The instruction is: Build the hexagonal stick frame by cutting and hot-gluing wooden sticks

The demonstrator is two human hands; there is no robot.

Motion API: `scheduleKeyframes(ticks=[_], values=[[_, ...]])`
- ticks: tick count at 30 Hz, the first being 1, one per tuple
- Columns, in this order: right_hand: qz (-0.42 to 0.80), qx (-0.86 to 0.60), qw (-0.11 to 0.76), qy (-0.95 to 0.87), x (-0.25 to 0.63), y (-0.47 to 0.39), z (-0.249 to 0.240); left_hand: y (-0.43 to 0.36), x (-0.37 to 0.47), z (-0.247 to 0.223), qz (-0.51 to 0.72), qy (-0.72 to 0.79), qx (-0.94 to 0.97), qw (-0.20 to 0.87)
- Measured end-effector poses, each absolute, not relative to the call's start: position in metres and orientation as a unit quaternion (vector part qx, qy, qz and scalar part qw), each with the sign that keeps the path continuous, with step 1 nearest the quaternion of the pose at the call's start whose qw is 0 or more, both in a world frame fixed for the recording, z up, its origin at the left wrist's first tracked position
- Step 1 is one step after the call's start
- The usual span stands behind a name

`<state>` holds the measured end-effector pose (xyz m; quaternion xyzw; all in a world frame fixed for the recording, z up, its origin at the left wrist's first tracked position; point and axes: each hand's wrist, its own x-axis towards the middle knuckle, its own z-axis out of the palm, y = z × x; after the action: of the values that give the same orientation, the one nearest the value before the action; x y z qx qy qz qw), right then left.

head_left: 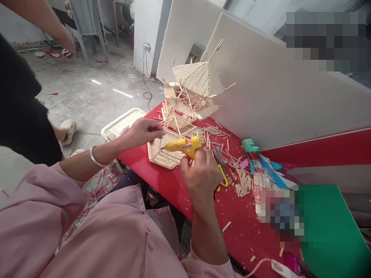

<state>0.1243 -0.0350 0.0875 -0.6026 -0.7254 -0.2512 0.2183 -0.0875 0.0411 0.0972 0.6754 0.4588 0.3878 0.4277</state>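
My right hand [200,175] is wrapped round the handle of a yellow hot glue gun [182,145]. Its nozzle points left, at the corner of a small frame built of thin wooden sticks [165,159]. At that same corner my left hand [145,133] pinches a thin wooden stick [165,124] between thumb and fingers, just above the nozzle. Whether glue is coming out is too small to see. Behind the frame stands a larger stick model with a tiered, pitched roof [195,79].
Loose sticks [214,135], scissors with yellow handles [222,177] and a green-capped container [251,146] lie on the red table [174,193]. A green board [327,224] is at right, white panels [246,77] behind. Another person [20,96] stands at left near a plastic chair [87,23].
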Motion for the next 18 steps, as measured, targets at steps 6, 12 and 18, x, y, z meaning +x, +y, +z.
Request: scheduleKeyframes(ticks=[6,12,18], values=[[-0.223,-0.617,0.213,-0.724,0.1248,-0.0341,0.0867,0.0416,-0.0884,0.0966,0.398,0.448,0.670,0.437],[-0.239,-0.612,0.208,-0.725,0.1283,-0.0397,0.0898,0.0420,-0.0849,0.0963,0.404,0.439,0.672,0.438],[-0.247,-0.607,0.210,-0.725,0.1296,-0.0411,0.0903,0.0396,-0.0811,0.1007,0.381,0.453,0.677,0.437]])
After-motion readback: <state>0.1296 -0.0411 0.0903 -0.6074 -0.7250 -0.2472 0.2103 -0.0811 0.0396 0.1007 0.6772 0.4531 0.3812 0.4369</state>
